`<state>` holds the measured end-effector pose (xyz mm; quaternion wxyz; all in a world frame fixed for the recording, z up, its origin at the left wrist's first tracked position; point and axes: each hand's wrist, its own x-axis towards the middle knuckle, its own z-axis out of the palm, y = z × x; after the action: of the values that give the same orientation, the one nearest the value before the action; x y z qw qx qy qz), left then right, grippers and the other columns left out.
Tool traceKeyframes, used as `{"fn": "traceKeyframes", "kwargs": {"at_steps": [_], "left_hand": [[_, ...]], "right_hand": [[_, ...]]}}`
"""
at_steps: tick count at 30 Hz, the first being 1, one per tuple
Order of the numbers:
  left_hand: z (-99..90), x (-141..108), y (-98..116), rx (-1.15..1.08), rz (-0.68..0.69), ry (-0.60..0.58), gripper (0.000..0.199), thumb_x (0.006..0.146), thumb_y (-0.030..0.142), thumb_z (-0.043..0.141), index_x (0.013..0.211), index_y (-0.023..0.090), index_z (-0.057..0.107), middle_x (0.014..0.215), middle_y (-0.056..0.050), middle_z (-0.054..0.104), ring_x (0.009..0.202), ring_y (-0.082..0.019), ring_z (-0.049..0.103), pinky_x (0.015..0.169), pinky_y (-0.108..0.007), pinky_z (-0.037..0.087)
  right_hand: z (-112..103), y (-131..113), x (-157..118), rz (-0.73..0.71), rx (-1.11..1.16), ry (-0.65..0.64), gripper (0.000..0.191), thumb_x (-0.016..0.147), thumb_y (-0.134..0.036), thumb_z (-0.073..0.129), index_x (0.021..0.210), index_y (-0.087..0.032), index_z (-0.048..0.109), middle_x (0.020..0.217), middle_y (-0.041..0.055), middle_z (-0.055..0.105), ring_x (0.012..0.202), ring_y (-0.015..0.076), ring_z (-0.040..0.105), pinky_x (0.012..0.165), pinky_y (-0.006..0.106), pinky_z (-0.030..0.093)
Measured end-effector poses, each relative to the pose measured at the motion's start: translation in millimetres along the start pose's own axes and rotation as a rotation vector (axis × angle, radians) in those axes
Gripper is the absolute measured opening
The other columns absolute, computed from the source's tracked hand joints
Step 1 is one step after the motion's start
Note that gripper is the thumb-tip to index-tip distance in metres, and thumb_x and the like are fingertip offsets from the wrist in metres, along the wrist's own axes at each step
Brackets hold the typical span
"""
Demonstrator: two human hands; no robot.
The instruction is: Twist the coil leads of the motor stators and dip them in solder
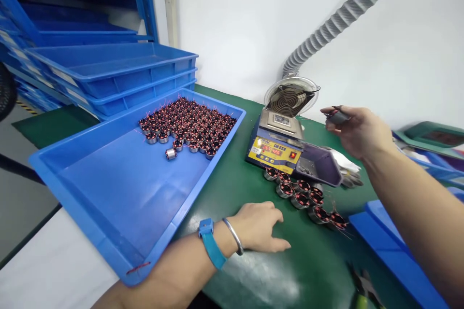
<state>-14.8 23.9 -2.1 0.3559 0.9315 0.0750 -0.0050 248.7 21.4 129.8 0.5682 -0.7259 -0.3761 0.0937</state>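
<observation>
My left hand (261, 228), with a blue wrist strap and a silver bangle, is over the green table with its fingers apart and nothing in them. Raised at the right, my right hand (358, 130) grips a small round motor coil (338, 116) between thumb and fingers. Between the hands, several wound coils (300, 200) with red wires stand grouped on the table. Just behind them is a yellow-fronted solder pot (274, 153) with lit red digits. Many more coils (188, 120) fill the far end of a blue tray (213, 166).
A round fan (288, 100) and grey duct (344, 14) rise behind the solder pot. A purple bin (322, 166) and gloves (350, 174) lie right of it. Pliers (364, 289) lie at the front. Stacked blue trays (119, 70) stand back left; blue bins (384, 241) are at right.
</observation>
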Motion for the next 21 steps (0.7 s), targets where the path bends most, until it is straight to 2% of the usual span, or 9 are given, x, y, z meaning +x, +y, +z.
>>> {"fn": "traceKeyframes", "kwargs": {"at_steps": [4,7,14,18,21], "left_hand": [[0.3,2,-2,-0.047,-0.024,0.025,0.051,0.078,0.048,0.071,0.116,0.015,0.065,0.111,-0.01,0.067,0.091,-0.022,0.067,0.089,-0.034,0.053],[1.9,4,-4,-0.071,-0.03,0.058,0.046,0.077,0.046,0.073,0.11,0.014,0.067,0.107,-0.009,0.067,0.085,-0.019,0.067,0.085,-0.033,0.054],[4.1,8,-10,-0.146,-0.049,0.13,0.043,0.073,0.046,0.077,0.1,0.014,0.07,0.094,-0.006,0.069,0.074,-0.016,0.064,0.081,-0.031,0.053],[4.1,11,-13,-0.27,-0.095,0.161,0.04,0.072,0.044,0.078,0.095,0.012,0.069,0.089,-0.006,0.07,0.069,-0.014,0.062,0.071,-0.027,0.051],[3.5,14,-14,-0.381,-0.139,0.197,0.036,0.071,0.041,0.079,0.09,0.013,0.069,0.084,-0.005,0.07,0.067,-0.013,0.06,0.065,-0.024,0.048]], "right_hand": [[-14,-8,-32,0.051,0.206,-0.035,0.019,0.072,-0.036,0.053,0.075,-0.02,0.063,0.091,0.0108,0.068,0.059,0.0157,0.048,0.057,0.034,0.046],[-23,-11,-50,0.069,0.28,-0.039,0.019,0.069,-0.035,0.055,0.074,-0.02,0.065,0.09,0.0111,0.069,0.061,0.0169,0.049,0.061,0.035,0.048],[-39,-12,-70,0.089,0.339,-0.025,0.014,0.066,-0.032,0.059,0.072,-0.021,0.066,0.09,0.0091,0.071,0.07,0.0205,0.059,0.068,0.037,0.055],[-45,-14,-85,0.086,0.341,-0.017,0.017,0.063,-0.032,0.058,0.072,-0.022,0.069,0.089,0.0077,0.071,0.074,0.0206,0.061,0.074,0.037,0.055],[-51,-16,-98,0.076,0.329,-0.011,0.018,0.06,-0.033,0.056,0.067,-0.023,0.069,0.088,0.008,0.07,0.076,0.0219,0.061,0.072,0.037,0.055]]}}
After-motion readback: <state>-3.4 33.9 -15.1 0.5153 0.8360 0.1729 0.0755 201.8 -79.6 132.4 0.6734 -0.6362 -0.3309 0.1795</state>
